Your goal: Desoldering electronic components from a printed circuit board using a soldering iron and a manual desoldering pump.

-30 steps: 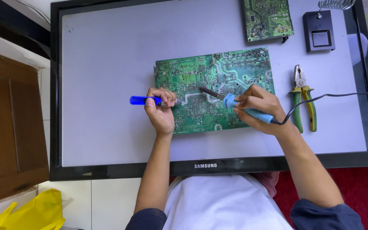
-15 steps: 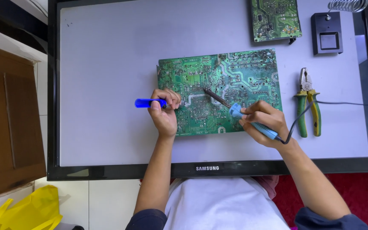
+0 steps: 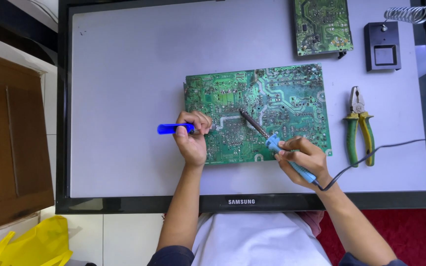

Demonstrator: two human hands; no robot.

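Left hand (image 3: 192,143) grips a blue tool (image 3: 174,129), right hand (image 3: 304,160) a soldering iron (image 3: 272,143); pliers (image 3: 358,125) beside.

A green circuit board (image 3: 272,106) lay flat, solder side up, near the middle of the pale surface (image 3: 124,74). A soldering iron (image 3: 272,143) with a light blue handle slanted across it, its dark tip over the board's centre. A blue-handled tool (image 3: 176,129) pointed sideways at the board's left edge.
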